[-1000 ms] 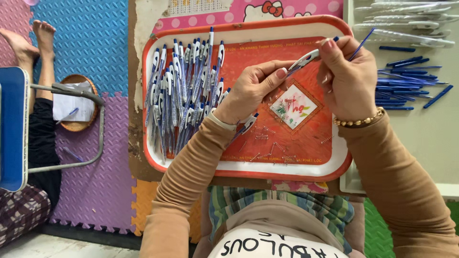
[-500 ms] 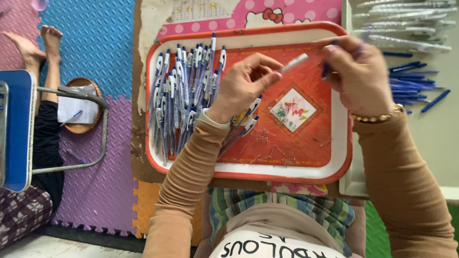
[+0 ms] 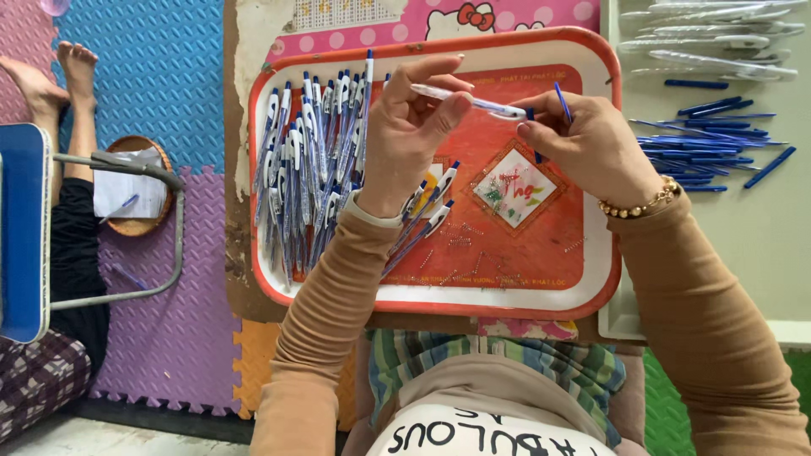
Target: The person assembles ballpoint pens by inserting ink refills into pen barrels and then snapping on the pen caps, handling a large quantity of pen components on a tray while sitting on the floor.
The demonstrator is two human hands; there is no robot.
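My left hand [image 3: 411,135] grips a clear pen barrel [image 3: 469,100] between thumb and fingers, held level above the red tray [image 3: 515,300]. My right hand [image 3: 591,148] pinches the barrel's tip end where a small dark blue piece sits, with a thin blue refill [image 3: 563,100] sticking up from behind those fingers. Both hands are closed on parts, touching at the barrel, over the tray's middle. A gold bracelet [image 3: 642,205] is on my right wrist. A row of finished white-and-blue pens [image 3: 308,169] fills the tray's left side, and a few more pens [image 3: 427,215] lie under my left wrist. Small springs [image 3: 460,241] are scattered on the tray floor near the centre picture. On the counter [image 3: 760,236] to the right lie a pile of blue refills [image 3: 701,143] and, further up, clear barrels [image 3: 718,42]. Far left, another person's bare feet [image 3: 55,76] rest on foam mats [image 3: 160,76], beside a small basket [image 3: 131,186] and a metal chair frame [image 3: 127,219].
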